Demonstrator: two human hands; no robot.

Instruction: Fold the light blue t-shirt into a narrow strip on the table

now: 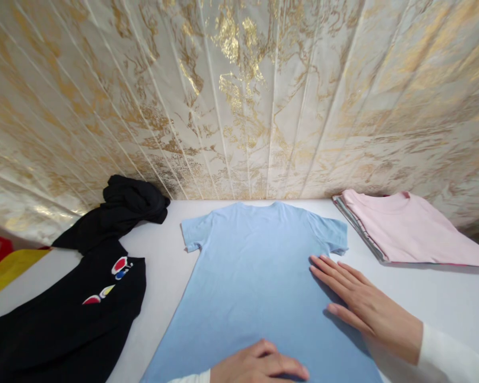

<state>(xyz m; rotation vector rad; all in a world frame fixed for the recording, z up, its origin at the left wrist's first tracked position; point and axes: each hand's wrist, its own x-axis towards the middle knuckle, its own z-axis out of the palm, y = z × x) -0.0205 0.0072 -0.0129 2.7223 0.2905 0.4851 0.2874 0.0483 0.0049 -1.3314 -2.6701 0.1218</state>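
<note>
A light blue T-shirt lies spread flat, its collar toward the wall and its short sleeves out to both sides. Over its right side edge rests my right hand, palm down with the fingers stretched toward the shirt's middle. My left hand is low at the frame's bottom edge, above the lower part of the shirt. Its fingers are bent loosely and partly cut off by the frame, so whether they pinch any fabric is hidden.
Folded shirts with a pink one on top form a stack at the right. On the left lie a black garment with a colored print, a crumpled black cloth and a yellow cloth. A gold-patterned wall bounds the white table.
</note>
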